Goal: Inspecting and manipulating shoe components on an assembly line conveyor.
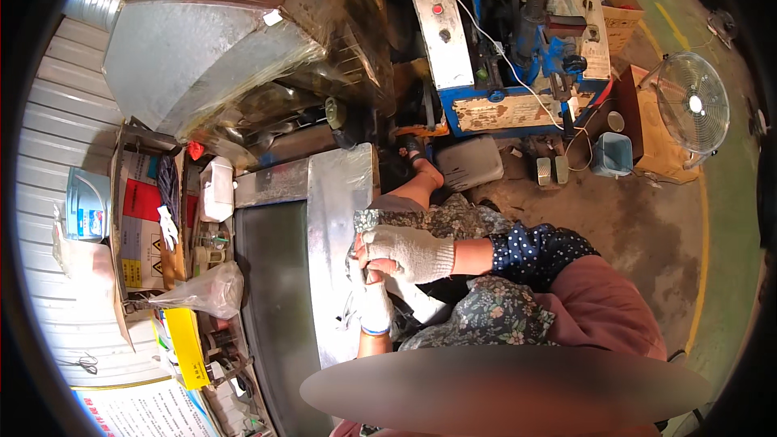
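My right hand [409, 252] wears a knitted off-white glove with bare fingertips, below a dark polka-dot sleeve [526, 257]. Its fingers are curled down at the edge of the metal worktop [340, 186]. Just below it, my left hand [375, 307], in a white glove with a coloured cuff edge, is closed and meets the right fingers. Between them is something small that the fingers mostly hide; its kind cannot be made out. White and dark material [417, 299] lies by the left hand, over my floral apron [494, 316].
A dark conveyor belt [279, 291] runs left of the worktop, beneath a sheet-metal hood [186, 57]. Shelving at left holds a white container [217, 190], a plastic bag [206, 287] and a yellow box [186, 348]. Ahead stand a blue machine [518, 109], a grey bucket [612, 154] and a fan [694, 103].
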### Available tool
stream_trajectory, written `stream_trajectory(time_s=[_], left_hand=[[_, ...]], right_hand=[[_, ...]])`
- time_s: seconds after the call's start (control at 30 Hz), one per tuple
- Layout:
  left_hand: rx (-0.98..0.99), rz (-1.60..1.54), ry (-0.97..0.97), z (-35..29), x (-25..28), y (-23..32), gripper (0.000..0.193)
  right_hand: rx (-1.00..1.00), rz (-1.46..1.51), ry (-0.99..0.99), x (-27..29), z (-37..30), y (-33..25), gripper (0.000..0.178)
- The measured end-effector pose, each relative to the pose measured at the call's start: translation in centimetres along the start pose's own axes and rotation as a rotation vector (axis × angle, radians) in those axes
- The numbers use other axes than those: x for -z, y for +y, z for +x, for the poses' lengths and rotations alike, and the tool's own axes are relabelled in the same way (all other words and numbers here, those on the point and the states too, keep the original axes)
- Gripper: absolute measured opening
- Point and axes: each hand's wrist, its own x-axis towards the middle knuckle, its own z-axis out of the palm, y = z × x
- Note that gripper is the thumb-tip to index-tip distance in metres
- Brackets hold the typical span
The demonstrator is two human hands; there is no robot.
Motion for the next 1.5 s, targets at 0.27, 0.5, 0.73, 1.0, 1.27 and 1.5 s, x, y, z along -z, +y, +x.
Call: stream_trajectory(time_s=[0.27,0.5,0.73,1.0,1.27,1.5], left_hand=[[0.079,-0.131,0.029,-0.3,0.7,-1.0,0.055],[-0.098,0.018,-0.104,0.1,0.6,-0.6,0.046],[0.004,0.167,-0.161,0.3,1.6,0.7,0.047],[-0.179,0.082,-0.344,-0.9,2.3,2.6,0.093],[0.094,-0.308,-0.077,-2.8,1.1,1.9,0.084],[-0.094,0.008,-0.125,1.5,0.6,0.1,0.069]], right_hand=[[-0.101,0.208,-0.192,0.9,-1.6,0.3,0.034],[-0.229,0.200,-0.121,0.2,-2.0,-1.0,0.041],[-0.228,0.041,-0.039,-0.7,-3.1,-1.2,0.045],[-0.126,0.184,-0.209,-0.1,-3.1,-0.7,0.053],[-0.117,0.289,-0.115,-1.6,-2.7,0.2,0.039],[-0.250,0.224,0.048,-0.7,-1.8,0.1,0.031]])
